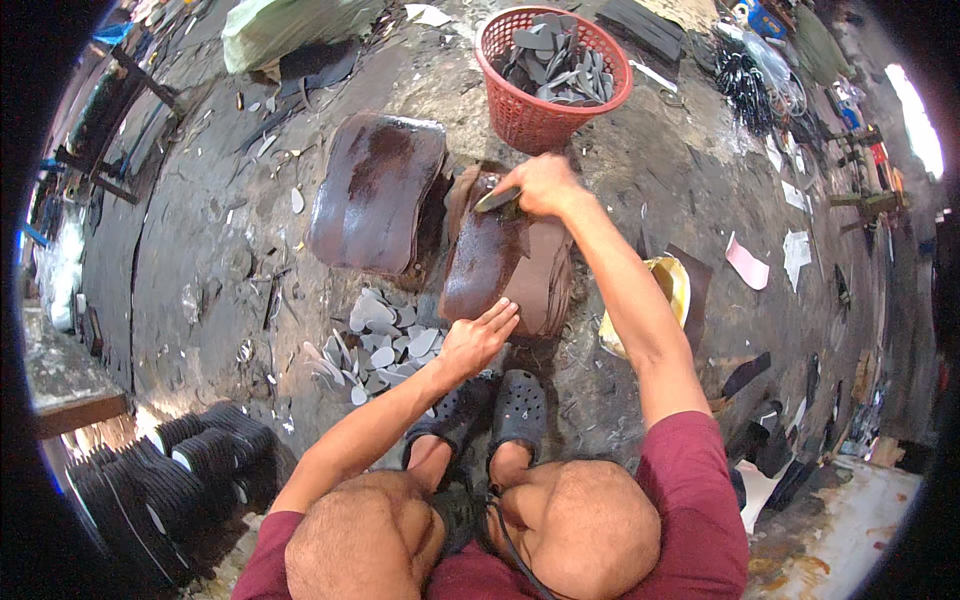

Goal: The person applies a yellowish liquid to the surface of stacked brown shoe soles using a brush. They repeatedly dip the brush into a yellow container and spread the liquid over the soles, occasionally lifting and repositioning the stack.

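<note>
In front of my feet lies a stack of brown sheets (545, 280), its left part coated dark and shiny, the right part dull and lighter. My left hand (476, 342) rests with outstretched fingers on the near edge of this stack. At its far end my right hand (545, 187) is closed round a small flat spreader (497, 200), whose edge is against the top sheet. Most of the spreader's grip is hidden by the fingers. To the left is a second brown stack (375, 195), glossy with a dark wet-looking coat. A pale yellow container (675, 280) sits partly behind my right forearm.
A red plastic basket (535, 115) full of grey cut pieces stands beyond the stacks. Loose grey pieces (385, 340) are heaped left of my shoes. Black soles (170, 480) stand in rows at the near left. Scraps, including pink paper (747, 262), litter the dark floor.
</note>
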The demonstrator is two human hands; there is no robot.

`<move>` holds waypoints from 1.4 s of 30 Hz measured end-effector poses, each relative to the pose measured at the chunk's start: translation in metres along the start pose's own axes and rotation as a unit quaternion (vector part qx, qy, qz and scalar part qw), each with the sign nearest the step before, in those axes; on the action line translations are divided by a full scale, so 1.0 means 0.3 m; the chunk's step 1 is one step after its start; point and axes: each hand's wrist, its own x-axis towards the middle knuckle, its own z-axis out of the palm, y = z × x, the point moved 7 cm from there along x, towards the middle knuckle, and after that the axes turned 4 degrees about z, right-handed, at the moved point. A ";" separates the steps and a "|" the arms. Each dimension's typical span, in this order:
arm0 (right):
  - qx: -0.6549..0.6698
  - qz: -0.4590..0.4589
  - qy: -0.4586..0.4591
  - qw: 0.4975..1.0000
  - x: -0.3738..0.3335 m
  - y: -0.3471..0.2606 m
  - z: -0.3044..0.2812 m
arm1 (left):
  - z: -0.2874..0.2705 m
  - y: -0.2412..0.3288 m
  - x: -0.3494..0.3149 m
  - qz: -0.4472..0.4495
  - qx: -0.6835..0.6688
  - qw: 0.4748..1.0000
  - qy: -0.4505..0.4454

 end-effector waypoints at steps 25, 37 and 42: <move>0.157 0.274 0.038 0.948 -0.495 0.037 0.055 | -0.037 -0.042 0.030 -0.040 -0.029 0.998 0.026; 0.135 0.196 0.057 0.970 -0.336 0.015 0.070 | -0.044 -0.018 -0.036 -0.028 -0.025 0.999 0.017; 0.141 0.182 0.042 0.972 -0.347 0.049 0.005 | -0.035 -0.020 -0.025 -0.032 -0.034 0.999 0.004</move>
